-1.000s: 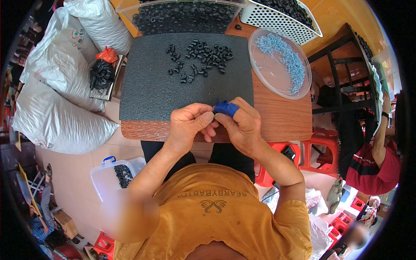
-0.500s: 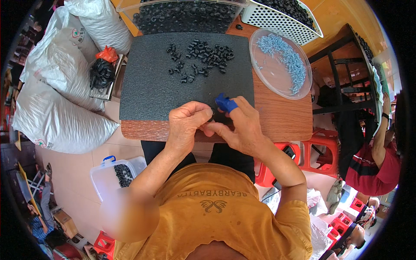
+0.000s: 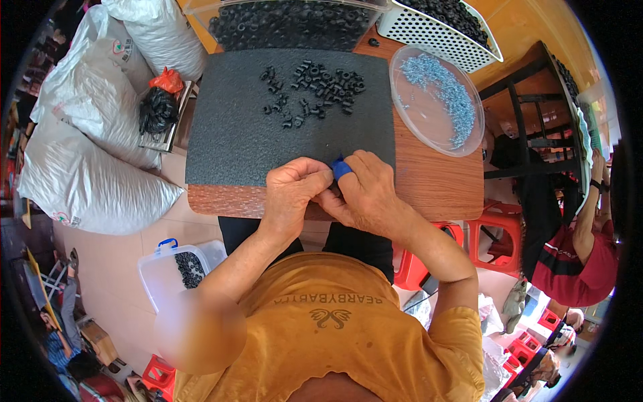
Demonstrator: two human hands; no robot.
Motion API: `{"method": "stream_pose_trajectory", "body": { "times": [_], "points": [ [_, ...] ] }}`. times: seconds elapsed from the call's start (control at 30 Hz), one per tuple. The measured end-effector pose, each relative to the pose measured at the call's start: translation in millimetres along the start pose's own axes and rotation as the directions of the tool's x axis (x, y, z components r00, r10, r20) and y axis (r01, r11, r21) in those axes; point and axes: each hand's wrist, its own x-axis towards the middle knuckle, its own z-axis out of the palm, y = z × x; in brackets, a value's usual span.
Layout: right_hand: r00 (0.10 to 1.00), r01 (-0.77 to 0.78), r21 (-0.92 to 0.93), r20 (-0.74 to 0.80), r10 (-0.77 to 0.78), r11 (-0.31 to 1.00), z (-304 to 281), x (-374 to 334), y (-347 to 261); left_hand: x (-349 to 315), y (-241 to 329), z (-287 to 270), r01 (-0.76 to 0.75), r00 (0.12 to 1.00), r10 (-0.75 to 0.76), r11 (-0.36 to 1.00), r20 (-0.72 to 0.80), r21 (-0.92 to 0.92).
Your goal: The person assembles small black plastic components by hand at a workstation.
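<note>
My left hand (image 3: 293, 191) is closed in a pinch at the near edge of the dark foam mat (image 3: 228, 127). Between its thumb and fingers sits a small black part, mostly covered by the fingertips. My right hand (image 3: 367, 191) meets it there with fingers curled in, and blue tape (image 3: 341, 167) wraps one of its fingers. What the right fingers grip is hidden. Beyond both hands, a loose cluster of small black spool-shaped parts (image 3: 328, 87) lies on the mat.
At the back stand a clear bin (image 3: 288, 30) of black parts and a white perforated basket (image 3: 442, 37). A round clear tray (image 3: 422, 124) of small bluish pieces lies right. White sacks (image 3: 100, 174) fill the left; a plastic tub (image 3: 157, 278) is on the floor. Another person (image 3: 579, 261) works at right.
My right hand has turned and curled its fingers inward, bringing the taped finger down against the left fingertips. The black part is less visible. The left hand has barely shifted.
</note>
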Motion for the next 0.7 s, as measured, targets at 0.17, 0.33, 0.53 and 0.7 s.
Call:
{"method": "stream_pose_trajectory", "body": {
  "times": [0.17, 0.33, 0.53, 0.7],
  "points": [
    [0.992, 0.089, -0.023, -0.083, -0.091, 0.996, 5.8, 0.0, 7.2, 1.2, -0.4, -1.7, 0.047, 0.999, -0.047, 0.999, 0.009, -0.027],
    [0.994, 0.085, 0.021, -0.07, -0.083, 0.996, 3.7, 1.2, 11.1, 2.9, -3.2, -6.7, 0.091, 0.995, -0.089, 0.995, 0.051, -0.046],
    [0.995, 0.064, 0.035, -0.081, -0.061, 0.997, 4.3, 0.0, 13.7, 2.8, -0.9, -17.1, 0.172, 0.968, -0.171, 0.985, 0.184, 0.011],
    [0.99, 0.106, 0.029, -0.092, -0.103, 0.994, 9.0, -3.0, 13.7, 2.0, -5.2, -18.8, 0.192, 0.957, -0.201, 0.979, 0.208, 0.064]
  ]
}}
